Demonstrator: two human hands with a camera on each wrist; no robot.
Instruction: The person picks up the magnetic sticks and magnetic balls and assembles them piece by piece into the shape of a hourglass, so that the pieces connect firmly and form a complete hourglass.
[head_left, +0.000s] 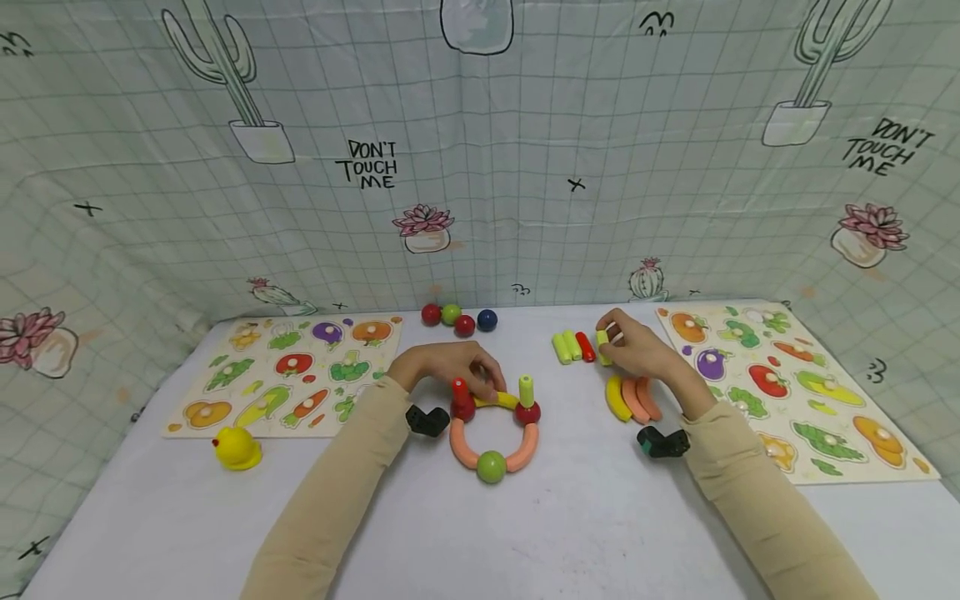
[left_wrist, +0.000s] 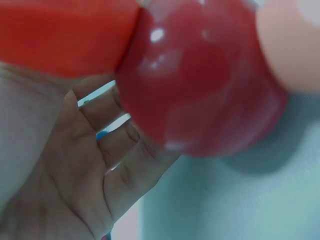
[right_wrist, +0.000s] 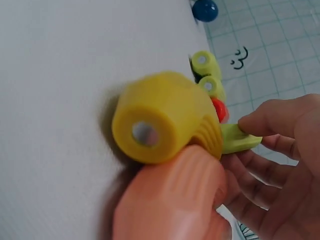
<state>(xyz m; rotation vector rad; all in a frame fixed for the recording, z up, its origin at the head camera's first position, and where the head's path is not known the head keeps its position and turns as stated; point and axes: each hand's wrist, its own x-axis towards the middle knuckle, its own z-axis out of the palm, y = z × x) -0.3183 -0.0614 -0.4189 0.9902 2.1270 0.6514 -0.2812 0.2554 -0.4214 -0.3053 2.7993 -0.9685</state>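
Apparently picking, the right hand (head_left: 636,348) pinches a green stick (right_wrist: 236,140) between its fingers (right_wrist: 275,117), likely needing lifting next; the left hand's (head_left: 457,367) grip is unclear.

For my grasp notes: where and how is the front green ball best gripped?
Probably pinch the green ball across its near and far sides, coming from above: it is round, curved orange sticks flank it left and right, and its top and those sides look free.
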